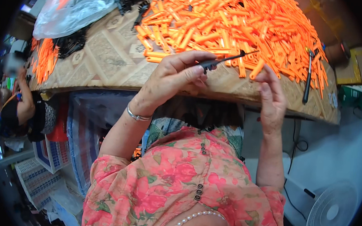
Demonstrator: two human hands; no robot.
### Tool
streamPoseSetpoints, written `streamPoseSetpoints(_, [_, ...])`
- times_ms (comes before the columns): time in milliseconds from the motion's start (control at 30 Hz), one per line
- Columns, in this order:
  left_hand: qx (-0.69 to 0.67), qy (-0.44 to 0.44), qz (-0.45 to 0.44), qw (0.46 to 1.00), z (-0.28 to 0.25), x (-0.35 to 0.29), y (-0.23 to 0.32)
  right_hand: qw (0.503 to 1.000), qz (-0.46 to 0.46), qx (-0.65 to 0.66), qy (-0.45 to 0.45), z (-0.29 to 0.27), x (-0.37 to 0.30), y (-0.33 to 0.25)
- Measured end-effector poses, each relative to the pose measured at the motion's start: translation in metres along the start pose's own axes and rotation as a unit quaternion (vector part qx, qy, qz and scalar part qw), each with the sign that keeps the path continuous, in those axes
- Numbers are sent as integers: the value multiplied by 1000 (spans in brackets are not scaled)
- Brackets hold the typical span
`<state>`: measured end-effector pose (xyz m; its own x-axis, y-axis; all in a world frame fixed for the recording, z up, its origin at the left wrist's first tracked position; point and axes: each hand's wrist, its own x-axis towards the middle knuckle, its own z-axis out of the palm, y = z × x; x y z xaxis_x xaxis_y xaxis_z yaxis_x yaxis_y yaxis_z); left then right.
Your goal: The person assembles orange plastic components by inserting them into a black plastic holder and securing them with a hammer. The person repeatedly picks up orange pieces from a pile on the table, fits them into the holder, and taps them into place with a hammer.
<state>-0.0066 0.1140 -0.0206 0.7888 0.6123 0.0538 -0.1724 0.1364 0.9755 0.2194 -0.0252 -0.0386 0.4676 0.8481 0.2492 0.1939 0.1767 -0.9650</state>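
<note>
My left hand [177, 73], with a silver bangle on its wrist, pinches a slim black part [211, 64] between thumb and fingers. The part's long thin end points right, above the table edge. My right hand [272, 98] is raised to the right of that thin end, its fingers bent and apart. Close to its fingertips is an orange plastic piece [256, 70]; I cannot tell whether they touch. Beyond both hands spreads a big heap of slim orange plastic pieces [236, 25], handle-like, some with a hole at one end.
The patterned table [109, 63] has a curved-looking front edge. On it lie a clear plastic bag [77, 13], black parts [74, 42], a small orange pile [46, 61] and a black-handled tool [307, 81]. A white fan [331, 212] stands low right; another person [17, 111] sits far left.
</note>
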Motion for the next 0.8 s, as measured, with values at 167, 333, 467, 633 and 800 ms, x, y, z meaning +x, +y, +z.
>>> streamPoseSetpoints(167, [171, -50, 82, 981, 16, 0, -9, 986, 71, 151, -26, 9, -7, -5])
streamPoseSetpoints(333, [189, -90, 41, 977, 24, -8, -7, 982, 79, 173, -8, 0, -25, 5])
streamPoseSetpoints(467, [-92, -20, 17, 995, 38, -12, -19, 973, 45, 200, 110, -3, -34, 2])
streamPoseSetpoints(633, [-134, -74, -44, 987, 63, -20, -40, 991, -17, 107, 82, 18, -43, 2])
streamPoseSetpoints(800, [-220, 53, -63, 972, 63, -16, -45, 996, -81, 38, -4, 31, -36, 3])
